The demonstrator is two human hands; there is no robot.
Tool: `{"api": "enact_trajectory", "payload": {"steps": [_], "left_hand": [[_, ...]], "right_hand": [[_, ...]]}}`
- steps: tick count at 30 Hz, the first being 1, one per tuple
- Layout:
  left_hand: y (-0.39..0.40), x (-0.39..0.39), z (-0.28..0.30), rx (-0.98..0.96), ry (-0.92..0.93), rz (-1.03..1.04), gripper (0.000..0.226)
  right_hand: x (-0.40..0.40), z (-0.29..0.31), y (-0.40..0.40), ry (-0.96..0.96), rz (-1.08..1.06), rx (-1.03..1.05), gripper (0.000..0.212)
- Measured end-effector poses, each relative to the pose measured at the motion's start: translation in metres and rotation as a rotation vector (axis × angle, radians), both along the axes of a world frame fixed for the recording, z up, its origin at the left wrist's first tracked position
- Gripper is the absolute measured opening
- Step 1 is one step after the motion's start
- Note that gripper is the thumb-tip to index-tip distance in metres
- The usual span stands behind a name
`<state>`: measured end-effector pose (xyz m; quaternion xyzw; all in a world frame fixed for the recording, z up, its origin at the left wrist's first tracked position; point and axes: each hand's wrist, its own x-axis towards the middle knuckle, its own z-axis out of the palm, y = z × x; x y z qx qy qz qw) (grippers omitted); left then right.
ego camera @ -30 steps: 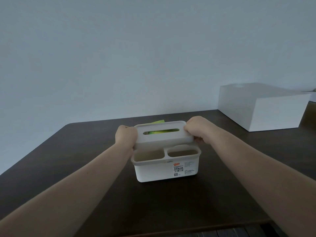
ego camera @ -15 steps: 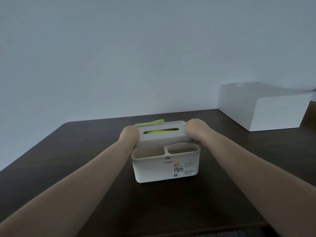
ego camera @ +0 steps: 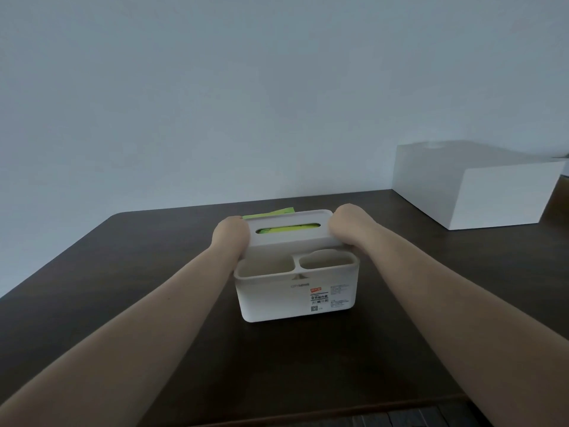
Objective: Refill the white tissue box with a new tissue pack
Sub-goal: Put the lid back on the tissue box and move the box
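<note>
A white tissue box (ego camera: 271, 300) with two open front compartments and a printed label stands on the dark table (ego camera: 123, 272). Its white lid (ego camera: 291, 238), with a long slot, is tilted with its near edge raised above the box. My left hand (ego camera: 231, 234) grips the lid's left end and my right hand (ego camera: 349, 224) grips its right end. Through the slot and behind the lid's left corner I see a green tissue pack (ego camera: 269, 216); whether it lies inside the box or behind it I cannot tell.
A large white rectangular box (ego camera: 480, 192) sits at the table's far right against the pale wall. The table's front edge runs along the bottom of the view, with a dark floor below it.
The lid's tilt has shifted slightly, and my left hand has slid a little rightward along its left end. The box has stayed where it was.
</note>
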<state>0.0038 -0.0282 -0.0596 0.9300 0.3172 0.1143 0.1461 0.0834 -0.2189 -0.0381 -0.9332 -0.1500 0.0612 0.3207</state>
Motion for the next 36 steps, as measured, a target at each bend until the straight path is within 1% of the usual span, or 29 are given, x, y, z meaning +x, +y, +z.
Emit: {"api": "enact_trajectory", "payload": {"steps": [1, 2, 3, 4, 7, 9, 11, 14, 17, 22, 29, 36], "left_hand": [[0.0, -0.002, 0.001, -0.002, 0.019, 0.0, 0.041], [-0.002, -0.004, 0.002, -0.005, 0.0, -0.029, 0.041], [-0.005, -0.007, 0.005, -0.058, -0.042, -0.017, 0.041], [-0.005, -0.007, 0.005, -0.097, -0.101, -0.001, 0.042], [-0.01, -0.011, 0.005, -0.383, -0.295, 0.086, 0.043], [-0.014, -0.016, 0.003, -0.469, -0.321, 0.068, 0.043], [-0.017, -0.025, -0.003, -0.47, -0.316, 0.059, 0.045], [-0.021, -0.037, -0.008, -0.519, -0.311, 0.04, 0.047], [-0.024, -0.042, -0.01, -0.538, -0.316, 0.043, 0.053], [-0.025, -0.043, -0.009, -0.506, -0.3, 0.048, 0.051], [-0.033, -0.042, -0.002, -0.418, -0.266, 0.061, 0.048], [-0.042, -0.051, 0.001, -0.314, -0.196, 0.113, 0.052]], "right_hand": [[-0.002, 0.002, 0.0, 0.013, -0.003, -0.012, 0.032], [-0.004, 0.003, 0.001, 0.03, -0.017, -0.028, 0.032], [-0.006, 0.005, 0.001, 0.044, -0.027, -0.001, 0.031], [-0.004, 0.005, 0.0, 0.052, -0.022, -0.017, 0.031], [-0.008, 0.004, -0.006, 0.079, -0.024, 0.041, 0.028], [-0.013, 0.001, -0.01, 0.099, -0.032, 0.098, 0.029], [-0.02, -0.005, -0.011, 0.087, -0.018, 0.116, 0.039], [-0.028, -0.013, -0.011, 0.046, -0.002, 0.129, 0.055], [-0.034, -0.015, -0.012, 0.012, 0.013, 0.148, 0.057], [-0.035, -0.022, -0.012, -0.035, 0.017, 0.119, 0.052], [-0.034, -0.023, -0.014, -0.043, 0.015, 0.109, 0.043], [-0.035, -0.023, -0.01, -0.035, 0.002, 0.094, 0.044]]}}
